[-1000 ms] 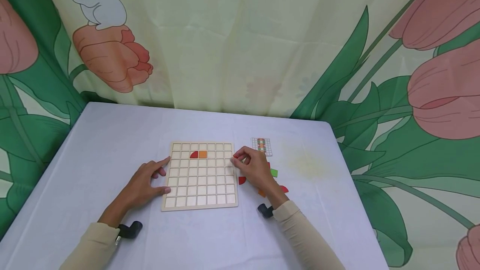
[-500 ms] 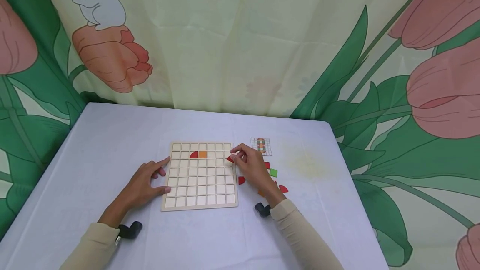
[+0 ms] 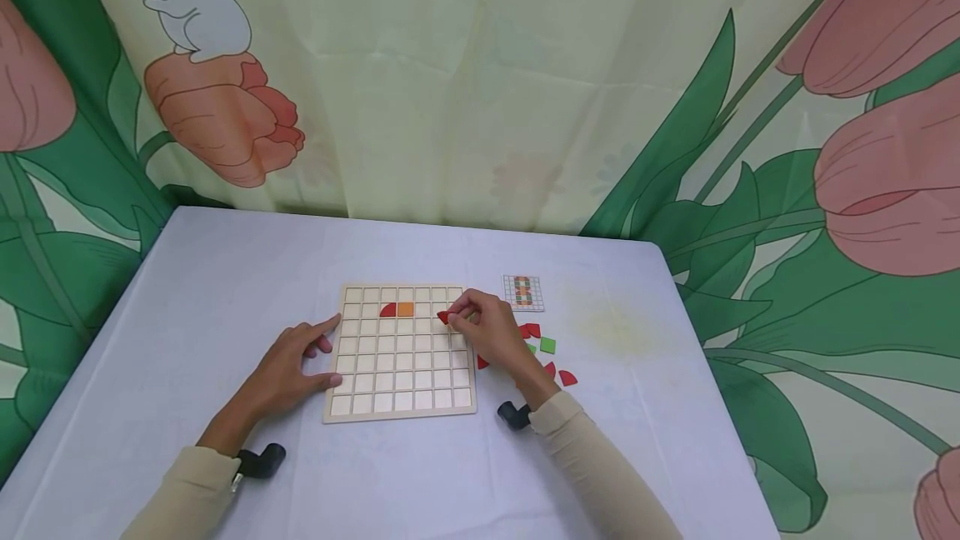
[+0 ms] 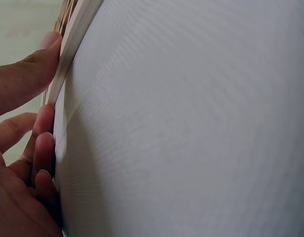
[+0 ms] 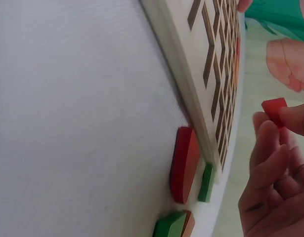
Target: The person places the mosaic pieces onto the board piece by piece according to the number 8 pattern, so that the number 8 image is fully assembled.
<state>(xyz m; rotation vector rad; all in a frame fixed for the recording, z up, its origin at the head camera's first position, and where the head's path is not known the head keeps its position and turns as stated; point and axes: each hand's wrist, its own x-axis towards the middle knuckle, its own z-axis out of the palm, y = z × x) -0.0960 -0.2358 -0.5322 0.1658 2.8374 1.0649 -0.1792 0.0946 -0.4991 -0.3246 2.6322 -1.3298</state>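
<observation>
A square wooden grid board (image 3: pixel 405 417) lies flat on the white-covered table. In its second row from the back sit a red quarter-circle tile (image 3: pixel 387 310) and, right beside it, an orange square tile (image 3: pixel 406 309). My left hand (image 3: pixel 281 369) rests at the board's left edge, thumb and index finger spread apart along it; the left wrist view shows the thumb (image 4: pixel 30 79) against the rim. Between thumb and fingertips, my right hand (image 3: pixel 491 332) pinches another red quarter-circle tile (image 5: pixel 275 109), held over the board's right part in the head view.
To the right of the board lie several loose tiles, among them a green square (image 3: pixel 547 346) and a red quarter-circle (image 3: pixel 567 377). Behind them is a small pattern card (image 3: pixel 523 293). A printed curtain (image 3: pixel 465 107) hangs behind the table.
My right hand has moved left from beside the board to over its right columns, carrying the red tile and uncovering more loose tiles. The left hand has stayed in place.
</observation>
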